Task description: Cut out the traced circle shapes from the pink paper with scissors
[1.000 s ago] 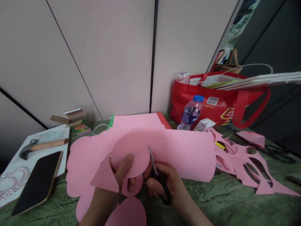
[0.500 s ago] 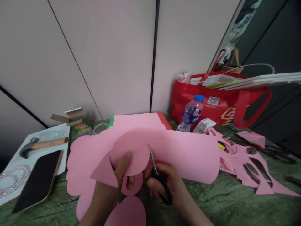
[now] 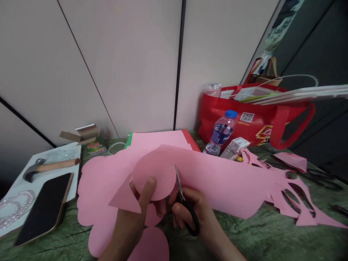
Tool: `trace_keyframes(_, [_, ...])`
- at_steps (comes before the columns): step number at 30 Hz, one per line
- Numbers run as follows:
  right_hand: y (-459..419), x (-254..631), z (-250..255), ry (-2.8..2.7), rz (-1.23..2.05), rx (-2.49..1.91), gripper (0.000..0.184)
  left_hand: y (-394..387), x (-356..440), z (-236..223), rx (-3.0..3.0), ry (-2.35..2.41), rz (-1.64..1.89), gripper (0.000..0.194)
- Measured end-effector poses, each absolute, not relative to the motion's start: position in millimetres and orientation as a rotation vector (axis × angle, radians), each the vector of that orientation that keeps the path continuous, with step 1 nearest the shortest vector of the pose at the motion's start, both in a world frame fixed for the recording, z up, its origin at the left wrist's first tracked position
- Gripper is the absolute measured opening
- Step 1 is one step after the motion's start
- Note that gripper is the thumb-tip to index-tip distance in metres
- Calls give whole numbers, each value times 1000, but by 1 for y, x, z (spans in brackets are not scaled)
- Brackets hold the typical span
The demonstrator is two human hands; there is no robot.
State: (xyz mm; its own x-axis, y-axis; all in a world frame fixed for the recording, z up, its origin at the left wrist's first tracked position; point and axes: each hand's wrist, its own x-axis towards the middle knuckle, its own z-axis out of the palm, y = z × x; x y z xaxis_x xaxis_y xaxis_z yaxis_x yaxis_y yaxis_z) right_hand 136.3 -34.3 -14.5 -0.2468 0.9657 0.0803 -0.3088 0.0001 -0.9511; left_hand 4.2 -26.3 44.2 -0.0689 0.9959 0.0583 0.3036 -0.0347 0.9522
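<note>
My left hand pinches a sheet of pink paper, thumb on top and fingers beneath. A rounded, partly cut shape stands at the sheet's left end, with a pointed flap hanging over my wrist. In my right hand is a pair of scissors with black handles, its blades pointing up along the right edge of the rounded shape. The blades look nearly closed. Scalloped pink paper pieces lie under my hands, and a round pink piece lies nearest me.
To the left are a hammer, a phone and a small open box. A water bottle stands before a red bag at the back right. Pink paper scraps lie on the right.
The held sheet has shifted and turned a little, its right end now lower and farther right over the scraps. My left hand has moved slightly right; the scissors stay along the rounded edge.
</note>
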Motion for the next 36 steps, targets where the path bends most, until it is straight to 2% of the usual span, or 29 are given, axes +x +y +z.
trace_keyframes(5, [-33, 135, -15, -1123, 1472, -806, 33, -28, 9, 38, 1259, 1237, 1199, 32])
trace_keyframes(9, [-34, 135, -11, -1161, 1521, -758, 33, -28, 14, 34, 1234, 1298, 1100, 44])
trace_keyframes(16, [-36, 136, -13, -1197, 1559, -830, 33, -29, 17, 41, 1195, 1580, 1097, 48])
trace_keyframes(21, [-32, 136, -18, -1188, 1524, -805, 36, -37, 20, 42, 1186, 1862, 1037, 25])
trace_keyframes(36, [-33, 142, -9, -1248, 1480, -795, 37, -36, 18, 45, 1233, 1719, 1026, 29])
